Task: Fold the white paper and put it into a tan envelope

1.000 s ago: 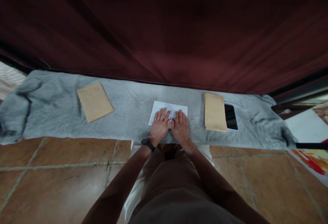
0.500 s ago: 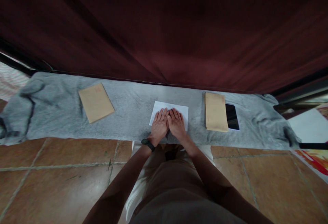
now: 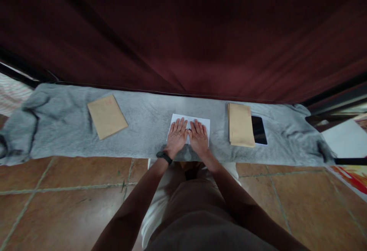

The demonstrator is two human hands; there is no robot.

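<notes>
A white sheet of paper (image 3: 191,118) lies on the grey cloth in front of me, partly covered by both hands. My left hand (image 3: 177,134) rests flat on its left half, fingers spread and pointing away from me; a dark band is on that wrist. Flat on the right half lies my right hand (image 3: 198,134), its fingers also apart. The two thumbs nearly meet near the middle of the paper. Whether the sheet is folded I cannot tell.
A brown envelope (image 3: 107,116) lies at an angle on the left of the grey cloth (image 3: 149,128). To the right is a stack of brown envelopes (image 3: 241,124), overlapping a dark-screened tablet or phone (image 3: 259,130). A dark red curtain (image 3: 183,67) hangs behind.
My hands have slid apart, the left to the left and the right slightly right, uncovering a strip of paper between them. The paper stays in place.
</notes>
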